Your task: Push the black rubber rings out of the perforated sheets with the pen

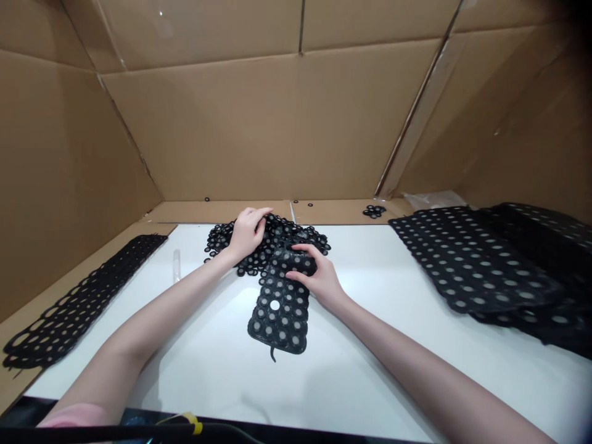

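A black rubber sheet (280, 317) of joined rings, with pale round spots, lies on the white board in front of me. Its far part is bent up, and my right hand (321, 277) grips it there between thumb and fingers. Beyond it spreads a heap of loose black rings (254, 262). My left hand (248, 233) is over the left side of this heap, fingers bent together and thumb below; what they pinch, if anything, is hidden. One white disc (274, 305) shows on the sheet, and a short black tail hangs from its near edge.
Perforated black sheets (92, 296) are stacked on the left. More spotted black sheets (476, 259) pile up on the right, by a clear plastic bag (435, 200). A small clear tube (176, 265) lies left. Several rings (374, 211) sit near the cardboard wall (259, 129).
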{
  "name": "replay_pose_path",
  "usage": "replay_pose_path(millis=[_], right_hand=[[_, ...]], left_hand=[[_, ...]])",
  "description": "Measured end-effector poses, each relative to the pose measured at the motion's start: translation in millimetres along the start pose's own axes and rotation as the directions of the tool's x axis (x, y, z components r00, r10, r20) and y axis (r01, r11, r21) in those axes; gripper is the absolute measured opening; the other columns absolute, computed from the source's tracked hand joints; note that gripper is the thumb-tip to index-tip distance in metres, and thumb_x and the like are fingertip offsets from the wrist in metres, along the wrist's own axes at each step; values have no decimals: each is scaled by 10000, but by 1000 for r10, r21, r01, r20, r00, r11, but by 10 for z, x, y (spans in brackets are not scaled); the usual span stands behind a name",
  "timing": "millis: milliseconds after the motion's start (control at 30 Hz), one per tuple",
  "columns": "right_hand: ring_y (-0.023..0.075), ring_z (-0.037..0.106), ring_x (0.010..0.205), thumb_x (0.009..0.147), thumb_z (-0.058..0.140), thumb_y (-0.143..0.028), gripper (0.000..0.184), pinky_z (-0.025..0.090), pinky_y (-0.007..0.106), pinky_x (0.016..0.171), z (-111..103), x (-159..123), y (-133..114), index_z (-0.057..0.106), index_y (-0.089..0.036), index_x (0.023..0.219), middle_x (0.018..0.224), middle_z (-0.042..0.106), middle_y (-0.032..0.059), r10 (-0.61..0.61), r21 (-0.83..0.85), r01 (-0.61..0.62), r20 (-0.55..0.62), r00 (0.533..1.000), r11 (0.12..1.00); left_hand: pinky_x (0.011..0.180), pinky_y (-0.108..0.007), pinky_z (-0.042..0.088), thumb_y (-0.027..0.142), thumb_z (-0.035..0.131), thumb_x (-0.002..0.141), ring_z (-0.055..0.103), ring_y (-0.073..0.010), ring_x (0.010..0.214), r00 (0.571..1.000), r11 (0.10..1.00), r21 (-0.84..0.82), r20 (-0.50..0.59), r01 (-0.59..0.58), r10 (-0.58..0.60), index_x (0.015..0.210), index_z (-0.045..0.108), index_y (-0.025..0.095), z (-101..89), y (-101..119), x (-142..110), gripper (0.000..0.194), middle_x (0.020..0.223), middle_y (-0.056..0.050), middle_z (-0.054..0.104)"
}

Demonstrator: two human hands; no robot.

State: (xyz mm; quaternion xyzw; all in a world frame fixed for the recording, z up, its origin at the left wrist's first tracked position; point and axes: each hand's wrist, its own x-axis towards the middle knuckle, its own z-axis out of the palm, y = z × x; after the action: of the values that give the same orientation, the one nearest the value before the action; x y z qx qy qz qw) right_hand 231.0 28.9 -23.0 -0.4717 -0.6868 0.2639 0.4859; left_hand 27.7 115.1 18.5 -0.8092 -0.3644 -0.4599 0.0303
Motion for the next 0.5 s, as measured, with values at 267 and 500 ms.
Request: replay_pose_path(millis=[267, 500], right_hand=[[261, 596, 1027, 667, 676, -251, 332, 433, 407, 926, -36, 10, 13, 622, -217, 993, 1072, 677, 62, 65, 126, -50, -124, 990, 991], [249, 611, 936, 697, 640, -266, 208, 445, 402, 879, -31, 22, 26, 624, -216, 898, 954, 684, 47, 72, 122, -57, -120, 990, 991]], left_hand=[[922, -369, 440, 358, 567, 875, 571, -223, 1021, 957, 954, -249, 192, -169, 219, 1163, 590, 182, 51, 311, -209, 338, 1099, -99, 642], [840, -351, 440, 436, 572, 863, 588, -219, 913, 924, 966, -139, 287, -220, 252, 1080, 634, 177, 159, 317, -286, 343, 996, -100, 657]])
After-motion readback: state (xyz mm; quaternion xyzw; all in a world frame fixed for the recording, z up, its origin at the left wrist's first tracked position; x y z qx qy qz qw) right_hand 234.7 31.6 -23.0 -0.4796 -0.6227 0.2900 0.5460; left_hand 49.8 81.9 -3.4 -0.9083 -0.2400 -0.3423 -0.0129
